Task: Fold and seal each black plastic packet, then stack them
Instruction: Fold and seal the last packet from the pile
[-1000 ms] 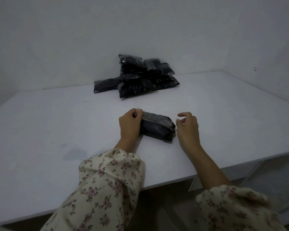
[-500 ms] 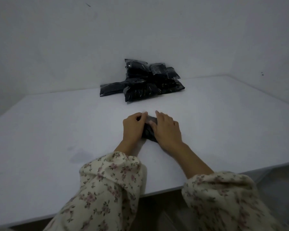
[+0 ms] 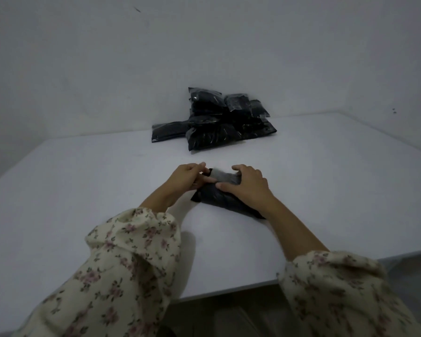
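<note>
- Near the front edge of a pale, smooth table (image 3: 83, 203), one black plastic packet (image 3: 219, 195) lies flat between a person's two hands.
- Compared with a second ago, when the right hand hovered off the packet's end, the right hand (image 3: 247, 188) now lies spread across the packet, palm down, pressing it to the table.
- Half a second ago both hands covered the packet; now they have parted enough to show a shiny grey strip at its far edge.
- The left hand (image 3: 187, 177) pinches that far left end between thumb and fingertips.
- This looks like the flap being folded over and pressed to seal; stacking is not yet done.
- The packet is soft, wrinkled and glossy, roughly oblong.
- Well behind, against the white wall, a loose pile of packets (image 3: 214, 122) gleams, crinkled and overlapping.
- Floral cream sleeves (image 3: 131, 259) cover both forearms.
</note>
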Available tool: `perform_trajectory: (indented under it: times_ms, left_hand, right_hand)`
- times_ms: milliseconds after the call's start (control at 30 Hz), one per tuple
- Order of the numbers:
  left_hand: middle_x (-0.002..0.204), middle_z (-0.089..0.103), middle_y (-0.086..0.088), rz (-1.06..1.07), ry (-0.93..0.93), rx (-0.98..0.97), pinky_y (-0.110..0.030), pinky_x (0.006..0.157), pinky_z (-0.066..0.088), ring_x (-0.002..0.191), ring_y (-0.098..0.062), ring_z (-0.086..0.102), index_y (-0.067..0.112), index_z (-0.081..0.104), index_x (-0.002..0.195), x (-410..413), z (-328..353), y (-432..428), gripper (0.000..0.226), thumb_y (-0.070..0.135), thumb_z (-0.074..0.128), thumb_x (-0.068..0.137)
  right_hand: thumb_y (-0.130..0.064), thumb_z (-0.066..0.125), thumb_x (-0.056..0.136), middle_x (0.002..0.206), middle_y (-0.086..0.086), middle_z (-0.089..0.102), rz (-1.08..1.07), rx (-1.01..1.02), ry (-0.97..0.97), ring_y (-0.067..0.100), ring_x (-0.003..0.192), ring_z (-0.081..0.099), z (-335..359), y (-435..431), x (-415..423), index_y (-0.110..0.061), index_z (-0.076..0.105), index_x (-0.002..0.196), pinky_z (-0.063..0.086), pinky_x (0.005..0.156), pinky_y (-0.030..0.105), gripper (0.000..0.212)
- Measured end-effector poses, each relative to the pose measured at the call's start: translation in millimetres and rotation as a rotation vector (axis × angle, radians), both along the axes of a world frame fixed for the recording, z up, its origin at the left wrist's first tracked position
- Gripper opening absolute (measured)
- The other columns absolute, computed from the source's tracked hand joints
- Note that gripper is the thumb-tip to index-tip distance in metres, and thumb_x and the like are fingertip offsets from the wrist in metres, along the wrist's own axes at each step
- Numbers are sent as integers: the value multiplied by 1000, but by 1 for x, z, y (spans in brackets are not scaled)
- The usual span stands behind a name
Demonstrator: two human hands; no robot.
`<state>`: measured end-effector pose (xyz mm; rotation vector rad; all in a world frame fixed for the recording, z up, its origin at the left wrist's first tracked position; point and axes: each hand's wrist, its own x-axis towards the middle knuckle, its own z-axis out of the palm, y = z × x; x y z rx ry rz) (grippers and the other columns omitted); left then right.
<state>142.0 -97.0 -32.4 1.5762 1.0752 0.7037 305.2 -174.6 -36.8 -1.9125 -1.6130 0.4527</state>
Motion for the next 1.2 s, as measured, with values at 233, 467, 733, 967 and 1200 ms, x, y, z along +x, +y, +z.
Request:
perform_trajectory:
  times_ms: [233,467,733,967,1200]
  left_hand:
    - [95,73,-5,-24,30,-19,-20,79,49,95,-10,64,21,67,95,3,3,-2,37,50,43,96]
    - [86,65,-3,113,-152,76,-21,78,50,87,-17,62,17,57,93,4,-19,-10,15,14,43,99]
    - [141,37,0,48,65,331,-19,94,43,115,-16,48,17,39,141,12,-31,-12,47,3,46,97]
    - [134,46,-10,4,260,422,-37,110,29,125,-28,40,18,41,142,14,-36,-8,45,4,39,99]
    - [117,56,-14,41,230,578,-4,82,29,103,-18,51,2,64,115,15,-34,-18,30,-3,42,95]
  right_hand:
    - [-42,59,90,101,5,67,28,-92,307,25,108,56,18,22,6,-21,69,87,47,95,42,24]
    - [-33,66,87,105,10,64,66,-89,50,30,114,46,26,32,-2,-14,72,100,42,96,41,24]
    - [-22,75,80,75,-5,59,71,-25,365,13,79,57,27,24,2,-13,69,86,42,66,19,12]
    - [-14,63,90,83,0,63,10,-73,626,11,77,54,35,25,2,-14,69,90,43,66,20,6]
    - [-13,66,86,75,1,63,23,-113,691,16,75,54,32,26,3,-17,68,82,46,71,27,6]
